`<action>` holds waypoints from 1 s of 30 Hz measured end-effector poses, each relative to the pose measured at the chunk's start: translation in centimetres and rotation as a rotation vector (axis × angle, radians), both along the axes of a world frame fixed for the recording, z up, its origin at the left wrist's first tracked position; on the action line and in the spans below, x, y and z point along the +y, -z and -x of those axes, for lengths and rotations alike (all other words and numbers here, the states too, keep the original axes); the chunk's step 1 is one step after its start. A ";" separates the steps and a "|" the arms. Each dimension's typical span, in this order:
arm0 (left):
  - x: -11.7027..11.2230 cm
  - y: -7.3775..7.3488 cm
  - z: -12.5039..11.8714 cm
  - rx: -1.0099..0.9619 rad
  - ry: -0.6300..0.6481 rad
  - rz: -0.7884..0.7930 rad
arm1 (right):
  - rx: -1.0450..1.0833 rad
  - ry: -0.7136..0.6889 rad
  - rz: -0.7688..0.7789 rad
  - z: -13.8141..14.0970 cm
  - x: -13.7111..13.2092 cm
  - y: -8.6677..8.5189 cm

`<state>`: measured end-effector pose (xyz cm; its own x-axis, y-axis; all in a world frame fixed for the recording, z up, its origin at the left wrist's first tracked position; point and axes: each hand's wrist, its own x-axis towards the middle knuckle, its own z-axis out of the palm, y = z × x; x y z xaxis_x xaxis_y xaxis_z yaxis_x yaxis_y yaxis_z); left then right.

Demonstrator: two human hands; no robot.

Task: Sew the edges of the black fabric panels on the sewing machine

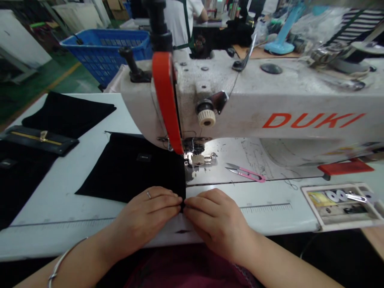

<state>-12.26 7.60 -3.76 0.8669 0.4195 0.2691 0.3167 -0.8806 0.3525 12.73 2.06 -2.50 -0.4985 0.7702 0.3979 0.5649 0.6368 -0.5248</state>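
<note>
A black fabric piece with a small label lies flat on the white sewing table, its right edge under the presser foot of a white sewing machine. My left hand, wearing a ring, rests on the fabric's near right corner with fingers pressed together. My right hand meets it fingertip to fingertip, pinching the same corner edge. Both hands sit just in front of the needle area.
Pink thread snips lie on the machine bed to the right. A tray of small parts sits at the right edge. More black pieces and a zipper lie at left. A blue basket and a person stand behind.
</note>
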 end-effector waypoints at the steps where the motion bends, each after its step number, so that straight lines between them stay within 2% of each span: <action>1: 0.1 -0.2 -0.2 -0.009 0.008 -0.012 | -0.008 -0.002 0.001 0.0 0.0 0.0; 6: 0.9 -1.1 -1.3 -0.053 0.007 -0.059 | -0.088 -0.004 -0.004 -0.2 0.7 -0.4; 15: 3.9 -1.6 -2.1 -0.064 -0.001 -0.211 | -0.231 -0.008 -0.020 -0.2 3.6 -0.9; 23: 6.5 -0.7 -2.1 -0.093 -0.062 -0.221 | -0.312 0.027 -0.006 -0.4 5.7 -1.3; 30: 8.5 -0.1 -2.3 -0.086 -0.132 -0.193 | -0.363 0.111 -0.016 -0.5 7.2 -0.7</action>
